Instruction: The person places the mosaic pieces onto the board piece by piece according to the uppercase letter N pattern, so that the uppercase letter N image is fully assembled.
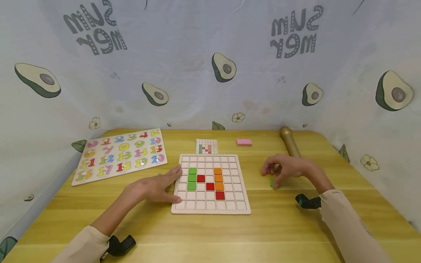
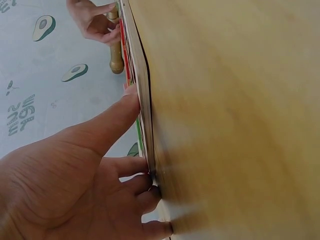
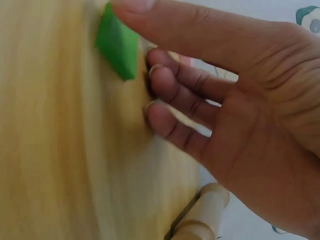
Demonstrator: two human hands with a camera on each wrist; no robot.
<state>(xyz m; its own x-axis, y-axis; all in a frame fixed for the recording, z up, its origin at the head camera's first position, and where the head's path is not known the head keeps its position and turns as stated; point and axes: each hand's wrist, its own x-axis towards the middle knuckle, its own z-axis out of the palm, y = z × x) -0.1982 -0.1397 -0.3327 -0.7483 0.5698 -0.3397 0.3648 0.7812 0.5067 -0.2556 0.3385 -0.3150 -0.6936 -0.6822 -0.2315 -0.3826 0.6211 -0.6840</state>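
Note:
My left hand [image 1: 160,186] rests along the left edge of a white grid board [image 1: 200,210], thumb on its near corner and fingers at its side. The left wrist view shows the thumb [image 2: 122,112] against the board's edge. Green [image 1: 192,178], red [image 1: 210,186] and orange [image 1: 218,178] square pieces sit in the grid. To the right, my right hand [image 1: 287,170] is low over a green block [image 3: 119,45] on the table. Its thumb tip is right at the block; the other fingers are loosely bent, with the index finger hidden in the right wrist view.
A small pattern card [image 1: 206,146] lies behind the board, and a pink block [image 1: 244,142] farther right. The number puzzle board [image 1: 121,155] is at the left. A gold-brown rod with a knob end [image 1: 290,140] lies beyond my right hand. A printed cloth [image 1: 197,73] hangs behind the table.

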